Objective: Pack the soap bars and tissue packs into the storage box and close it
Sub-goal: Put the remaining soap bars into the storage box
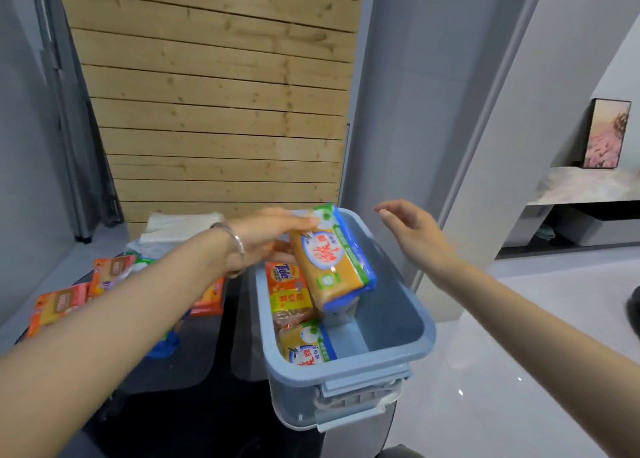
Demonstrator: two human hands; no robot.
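A blue storage box point(398, 298) stands open on a dark surface, right of centre. My left hand point(270, 236) grips the far end of a yellow soap pack with blue-green wrapper point(334, 263), held tilted over the box's far half. Inside the box lie an orange Tide soap bar point(285, 284) along the left wall and another yellow soap pack point(306, 345) at the near left. My right hand point(412, 236) hovers open above the box's right rim, holding nothing. Several orange soap bars point(59, 302) and white tissue packs point(180, 227) rest to the left of the box.
A latch handle point(360, 395) sits on the box's near wall. A wooden slatted panel point(214, 94) stands behind. A grey wall pillar point(433, 111) rises to the right, with a shelf and a framed picture point(606, 134) further right. Pale floor point(519, 353) lies at the right.
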